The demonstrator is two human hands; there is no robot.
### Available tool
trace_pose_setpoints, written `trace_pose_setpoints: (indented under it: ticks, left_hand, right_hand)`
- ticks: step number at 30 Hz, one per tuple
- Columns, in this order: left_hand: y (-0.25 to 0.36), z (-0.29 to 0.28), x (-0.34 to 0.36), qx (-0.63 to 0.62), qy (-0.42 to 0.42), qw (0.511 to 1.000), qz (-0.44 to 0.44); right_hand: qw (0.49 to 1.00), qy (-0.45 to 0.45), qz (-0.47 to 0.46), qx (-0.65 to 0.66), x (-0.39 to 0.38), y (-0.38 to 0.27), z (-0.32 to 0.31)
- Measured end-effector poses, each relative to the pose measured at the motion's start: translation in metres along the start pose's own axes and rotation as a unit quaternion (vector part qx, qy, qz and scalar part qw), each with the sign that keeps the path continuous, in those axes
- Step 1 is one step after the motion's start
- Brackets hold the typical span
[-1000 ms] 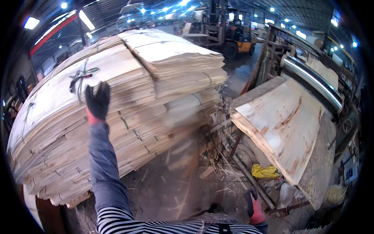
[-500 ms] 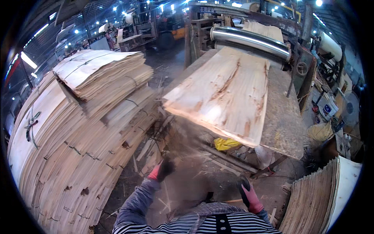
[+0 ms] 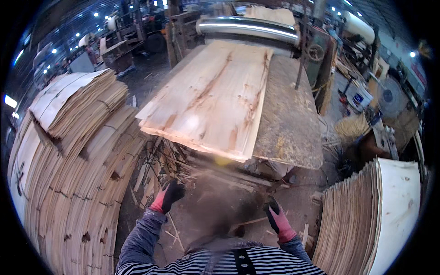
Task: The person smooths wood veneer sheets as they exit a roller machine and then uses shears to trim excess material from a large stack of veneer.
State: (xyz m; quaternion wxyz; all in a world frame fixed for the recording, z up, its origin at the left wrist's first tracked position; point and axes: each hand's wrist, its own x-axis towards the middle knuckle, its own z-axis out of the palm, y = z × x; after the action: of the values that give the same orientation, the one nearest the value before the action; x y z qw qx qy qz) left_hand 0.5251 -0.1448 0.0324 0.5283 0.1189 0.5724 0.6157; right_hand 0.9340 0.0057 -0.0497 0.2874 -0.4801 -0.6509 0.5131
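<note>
My left hand [image 3: 168, 197], in a pink glove with dark fingers, hovers above the littered floor between the left veneer stack and the table. Its fingers are stretched out and hold nothing. On the other side of my body is my right hand [image 3: 279, 221], gloved alike, its fingers extended and apart from any object. Beyond both hands, a pile of pale wood veneer sheets [image 3: 206, 98] with brown streaks lies on the worn table [image 3: 288, 123]. The near edge of the sheets overhangs slightly toward me; neither hand touches it.
A shiny metal roller [image 3: 247, 30] spans the table's far end. Tall tied veneer stacks [image 3: 78, 183] rise at left, and another veneer stack [image 3: 353, 220] stands at lower right. Wood scraps [image 3: 160, 169] litter the floor. A white bucket [image 3: 359, 97] and a fan [image 3: 389, 94] are at right.
The view has swung to the right, so the table, sheets and stacks appear farther left. Both hands stay empty, and my left hand's fingers show more clearly now.
</note>
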Motion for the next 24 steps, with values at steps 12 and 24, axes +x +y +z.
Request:
trace_pose_setpoints:
  ticks: [12,24]
  left_hand:
    - [0.171,-0.145,-0.071,0.305,0.401,0.814,0.29]
    - [0.382,-0.624,-0.44,0.648,0.757,0.085,-0.017]
  right_hand:
    - [0.963,-0.152,0.188,0.118,0.004,-0.031,0.067]
    - [0.938,-0.186,0.067,-0.285,-0.005,-0.134,0.266]
